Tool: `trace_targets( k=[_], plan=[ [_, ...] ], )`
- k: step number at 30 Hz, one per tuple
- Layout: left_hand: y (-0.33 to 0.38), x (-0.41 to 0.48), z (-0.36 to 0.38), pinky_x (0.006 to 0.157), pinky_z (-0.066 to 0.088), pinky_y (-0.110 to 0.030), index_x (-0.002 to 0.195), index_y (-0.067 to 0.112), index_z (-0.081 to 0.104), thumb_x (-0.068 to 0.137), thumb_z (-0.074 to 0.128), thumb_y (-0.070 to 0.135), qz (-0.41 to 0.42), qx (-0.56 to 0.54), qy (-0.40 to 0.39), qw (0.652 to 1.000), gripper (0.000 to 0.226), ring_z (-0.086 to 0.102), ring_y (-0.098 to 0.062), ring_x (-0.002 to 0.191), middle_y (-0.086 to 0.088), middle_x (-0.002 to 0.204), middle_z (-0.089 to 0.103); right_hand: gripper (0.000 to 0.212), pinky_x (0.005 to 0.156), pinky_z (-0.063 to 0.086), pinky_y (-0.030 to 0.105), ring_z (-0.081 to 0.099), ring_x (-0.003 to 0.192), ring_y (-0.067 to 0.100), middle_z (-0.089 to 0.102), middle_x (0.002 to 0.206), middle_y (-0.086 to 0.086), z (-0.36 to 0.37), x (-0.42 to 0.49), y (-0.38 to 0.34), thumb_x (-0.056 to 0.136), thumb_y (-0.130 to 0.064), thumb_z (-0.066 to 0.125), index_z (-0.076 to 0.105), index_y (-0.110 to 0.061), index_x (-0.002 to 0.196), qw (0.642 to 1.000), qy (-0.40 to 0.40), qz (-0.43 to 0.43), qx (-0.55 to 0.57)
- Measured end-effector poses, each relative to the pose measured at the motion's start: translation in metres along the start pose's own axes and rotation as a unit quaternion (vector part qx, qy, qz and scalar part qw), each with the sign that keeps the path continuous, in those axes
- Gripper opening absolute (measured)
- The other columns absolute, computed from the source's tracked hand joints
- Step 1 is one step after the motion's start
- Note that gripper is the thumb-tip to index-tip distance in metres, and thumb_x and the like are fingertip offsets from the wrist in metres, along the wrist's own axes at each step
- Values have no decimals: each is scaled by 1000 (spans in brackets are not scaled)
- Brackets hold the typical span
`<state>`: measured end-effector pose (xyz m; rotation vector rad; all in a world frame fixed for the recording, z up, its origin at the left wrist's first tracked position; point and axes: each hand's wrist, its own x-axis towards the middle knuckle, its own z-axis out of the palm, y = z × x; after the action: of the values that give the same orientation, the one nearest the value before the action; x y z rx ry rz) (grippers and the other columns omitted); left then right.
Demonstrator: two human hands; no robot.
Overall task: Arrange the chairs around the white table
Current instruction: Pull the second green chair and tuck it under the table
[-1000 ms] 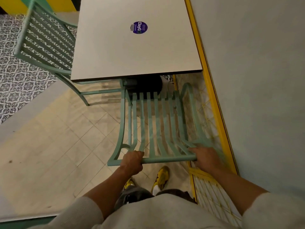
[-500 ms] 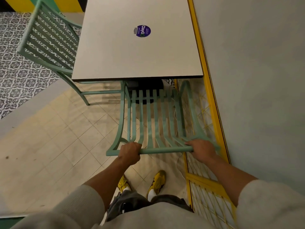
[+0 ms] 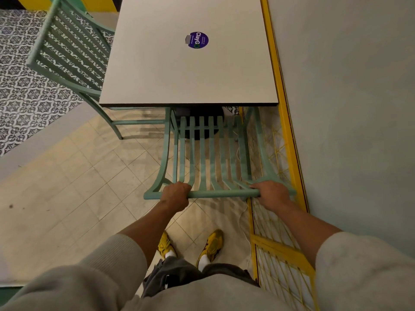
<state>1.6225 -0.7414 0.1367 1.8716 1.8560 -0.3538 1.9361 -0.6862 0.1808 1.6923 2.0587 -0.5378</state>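
A white square table [image 3: 179,70] with a round purple sticker [image 3: 197,39] fills the upper middle of the head view. A mint-green slatted chair [image 3: 212,158] stands at its near edge, the seat tucked partly under the tabletop. My left hand [image 3: 175,194] grips the left part of the chair's top rail. My right hand [image 3: 270,194] grips the right part of the same rail. A second mint-green chair [image 3: 67,50] stands at the table's left side, its back turned outward.
A pale wall [image 3: 348,108] runs along the right, with a yellow frame and yellow mesh panel [image 3: 278,261] at its foot, close to the chair's right leg. Cream tiles [image 3: 67,187] lie to the left. Patterned floor [image 3: 20,90] lies beyond. My yellow shoes [image 3: 211,245] stand behind the chair.
The chair has slid forward toward the table, its seat going further under the tabletop. Both hands stayed on the top rail.
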Motion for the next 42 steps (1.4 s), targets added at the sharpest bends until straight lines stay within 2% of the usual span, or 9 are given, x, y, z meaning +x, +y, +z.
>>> trace_targets(
  k=[9, 14, 15, 21, 31, 35, 38, 40, 42],
  plan=[
    [0, 1, 0, 95, 61, -37, 132, 20, 70, 101, 71, 25, -15, -14, -4, 1000, 31, 71, -19, 103, -2, 114, 73, 51, 93, 59, 40, 71, 114, 25, 75, 126, 0, 1, 0, 2, 94, -51, 74, 66, -39, 143, 1000, 3, -3, -6],
    [-3, -4, -5, 101, 58, -39, 138, 21, 64, 98, 75, 37, -15, -11, -4, 1000, 44, 69, -21, 114, -3, 125, 72, 79, 97, 53, 41, 69, 113, 23, 73, 121, -2, -3, -3, -3, 81, -89, 60, 62, -36, 139, 999, -19, -18, -30],
    [-4, -5, -7, 102, 58, -39, 137, 21, 64, 98, 74, 36, -16, -8, -7, 1000, 43, 69, -21, 114, -3, 124, 72, 80, 97, 54, 41, 68, 114, 23, 73, 122, -1, -3, -4, -5, 81, -89, 59, 62, -35, 140, 999, -24, -19, -30],
    [-8, -14, -8, 100, 59, -39, 139, 22, 66, 104, 65, 20, -21, 2, -19, 1000, 35, 70, -21, 110, -4, 121, 71, 56, 96, 54, 39, 68, 118, 27, 72, 131, 2, -3, -6, -21, 98, -58, 63, 57, -37, 150, 999, -14, -1, -46],
    [-11, -17, -12, 99, 59, -37, 138, 24, 67, 103, 66, 19, -22, 9, -31, 999, 35, 70, -20, 108, -3, 118, 71, 51, 92, 54, 37, 70, 114, 24, 73, 125, 1, 2, -10, -26, 101, -60, 60, 59, -42, 148, 997, -3, 1, -74],
    [-13, -16, -15, 97, 59, -36, 136, 22, 68, 102, 69, 27, -19, -4, -44, 999, 34, 69, -18, 107, -2, 116, 71, 51, 95, 55, 40, 69, 116, 25, 73, 125, 1, 3, -9, -24, 99, -64, 60, 61, -40, 144, 997, -20, 6, -74],
    [-6, -16, -16, 96, 60, -38, 135, 23, 66, 99, 71, 46, -4, 4, -49, 999, 44, 69, -19, 109, -2, 118, 72, 66, 100, 51, 43, 66, 122, 26, 70, 131, 2, 1, -5, -18, 93, -75, 59, 58, -35, 145, 997, -47, 20, -64],
    [-3, -16, -15, 97, 60, -41, 141, 23, 61, 94, 71, 61, 1, 9, -63, 998, 61, 69, -21, 112, -2, 123, 71, 88, 105, 48, 47, 62, 129, 28, 66, 139, 3, -4, -4, -17, 83, -89, 56, 52, -33, 150, 995, -82, 25, -49],
    [-4, -17, -17, 102, 57, -43, 151, 23, 52, 86, 70, 74, 2, 21, -69, 997, 84, 67, -23, 118, -3, 131, 70, 114, 115, 40, 56, 51, 143, 31, 53, 157, 6, -10, -4, -20, 72, -100, 52, 39, -30, 161, 991, -124, 4, -46]
  ],
)
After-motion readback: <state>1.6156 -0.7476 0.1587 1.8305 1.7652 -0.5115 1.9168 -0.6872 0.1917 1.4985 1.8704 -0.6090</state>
